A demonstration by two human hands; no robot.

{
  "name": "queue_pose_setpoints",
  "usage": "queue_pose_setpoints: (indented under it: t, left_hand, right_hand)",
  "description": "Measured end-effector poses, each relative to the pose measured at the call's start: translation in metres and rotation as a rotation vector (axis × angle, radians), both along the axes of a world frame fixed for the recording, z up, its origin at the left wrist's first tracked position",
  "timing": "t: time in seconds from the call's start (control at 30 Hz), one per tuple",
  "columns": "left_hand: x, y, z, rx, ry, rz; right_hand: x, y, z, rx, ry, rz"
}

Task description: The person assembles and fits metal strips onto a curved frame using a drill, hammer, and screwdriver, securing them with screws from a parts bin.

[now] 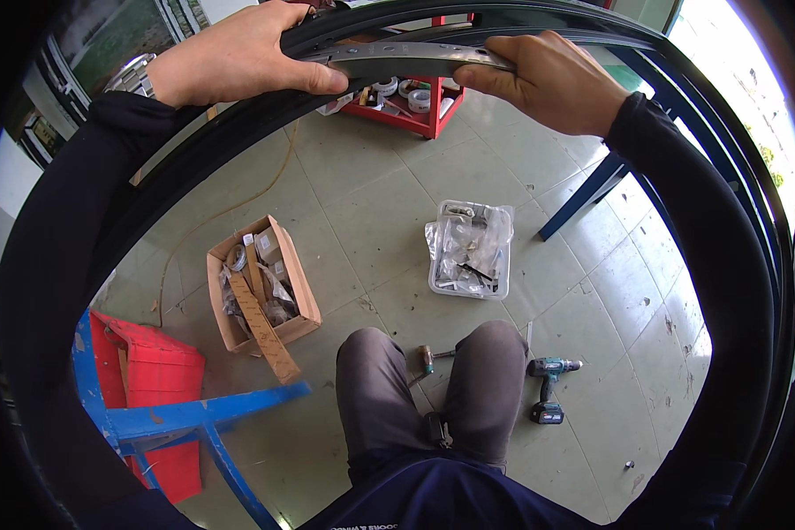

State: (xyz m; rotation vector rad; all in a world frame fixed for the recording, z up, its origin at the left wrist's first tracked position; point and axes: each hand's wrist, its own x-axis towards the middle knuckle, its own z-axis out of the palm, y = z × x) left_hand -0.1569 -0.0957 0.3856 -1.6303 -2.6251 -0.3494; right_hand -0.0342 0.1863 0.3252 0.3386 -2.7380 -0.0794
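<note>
A long black window-like frame [230, 131] arches across the top of the view, bent by the lens. Along its bar lies a grey metal strip with holes [397, 60]. My left hand [243, 60] is closed over the bar at the strip's left end, thumb below and the other fingers over the top, partly hidden. At the strip's right end, my right hand [552, 81] pinches it between thumb and curled fingers. Whether the strip is fastened to the frame, I cannot tell.
Blue trestle legs stand at lower left [194, 415] and right [587, 194]. On the tiled floor are a cardboard box [309, 296], a clear plastic tub of small parts [501, 281], a cordless drill [548, 384] and a hammer [427, 358]. Behind stands a red cart [397, 119].
</note>
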Motion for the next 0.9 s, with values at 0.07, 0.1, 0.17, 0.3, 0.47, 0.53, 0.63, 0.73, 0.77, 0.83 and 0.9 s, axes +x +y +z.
queue_pose_setpoints:
  t: [0.07,0.1,0.17,0.3,0.47,0.53,0.63,0.73,0.77,0.83,0.9]
  left_hand:
    - [0.003,-0.002,0.003,0.027,0.013,-0.013]
    - [0.005,-0.003,0.007,-0.041,0.005,0.056]
    - [0.005,0.001,0.008,-0.104,-0.001,0.111]
    - [0.002,-0.001,0.004,-0.049,0.034,0.036]
    - [0.009,-0.003,0.020,0.108,-0.625,0.257]
    - [-0.004,-0.003,0.024,-0.020,-0.437,0.331]
    - [0.003,-0.011,0.036,-0.095,-0.399,0.419]
    - [0.001,-0.008,0.019,-0.024,-0.413,0.409]
    - [0.005,-0.008,0.015,0.067,-0.391,0.386]
    - [0.002,-0.009,0.020,0.049,-0.426,0.378]
    - [0.005,-0.016,0.027,0.029,-0.454,0.383]
  right_hand:
    - [-0.001,-0.004,0.001,-0.019,0.000,-0.032]
    - [-0.004,-0.004,0.002,-0.020,-0.011,-0.003]
    - [-0.009,0.003,0.001,-0.016,-0.020,0.013]
    - [-0.026,0.020,-0.001,-0.015,-0.056,0.067]
    - [-0.032,0.029,-0.009,0.025,0.011,0.090]
    - [-0.034,0.036,-0.010,0.037,0.008,0.093]
    - [-0.032,0.028,-0.007,0.011,0.044,0.120]
    - [-0.030,0.027,-0.009,0.019,-0.027,0.062]
    - [-0.027,0.025,-0.008,0.021,-0.030,0.063]
    - [-0.020,0.019,-0.006,0.022,0.021,0.071]
    - [-0.025,0.021,-0.001,0.037,0.038,0.107]
